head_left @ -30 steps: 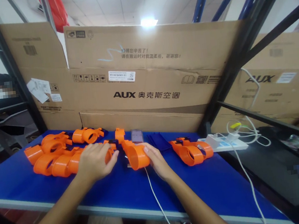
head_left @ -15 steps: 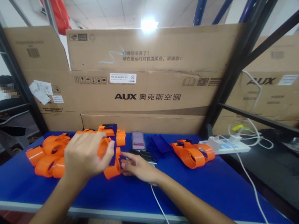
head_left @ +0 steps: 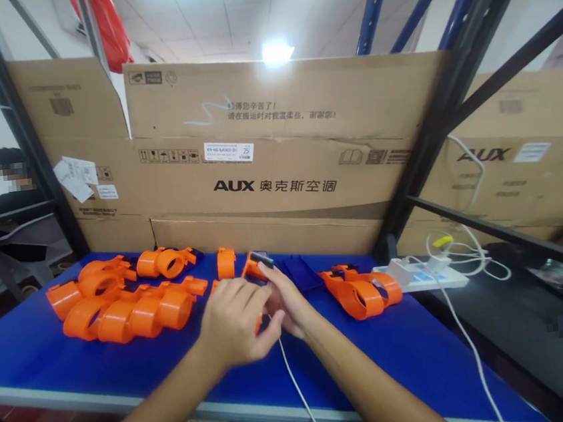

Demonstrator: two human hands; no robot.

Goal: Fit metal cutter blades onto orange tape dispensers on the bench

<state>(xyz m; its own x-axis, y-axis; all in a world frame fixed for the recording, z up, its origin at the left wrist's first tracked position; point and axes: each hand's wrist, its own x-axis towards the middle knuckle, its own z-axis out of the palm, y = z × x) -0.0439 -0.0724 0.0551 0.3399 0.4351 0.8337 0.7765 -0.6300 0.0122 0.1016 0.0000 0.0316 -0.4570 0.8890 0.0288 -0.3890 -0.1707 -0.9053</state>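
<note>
My left hand (head_left: 240, 319) is closed, its fingers curled round an orange plastic piece with a black bar (head_left: 251, 266). My right hand (head_left: 289, 301) meets it from the right, one finger against the black bar. Most of that piece and several of my fingertips are hidden behind the left hand. Just beyond the hands, a single orange ring (head_left: 226, 262) stands on the blue tabletop (head_left: 177, 363). To the left lies a row of orange rings with tabs (head_left: 144, 317), with another pair of orange rings (head_left: 166, 262) behind it.
More orange pieces (head_left: 363, 293) lie at the right, beside dark blue flat pieces (head_left: 300, 271). A white power strip (head_left: 432, 276) with cables sits at the right edge. Cardboard (head_left: 266, 159) walls the back between black posts. A person (head_left: 9, 179) sits far left.
Both hands have moved right and come together, carrying the orange piece away from the pile. The left row of orange rings is uncovered, and the phone is now mostly hidden.
</note>
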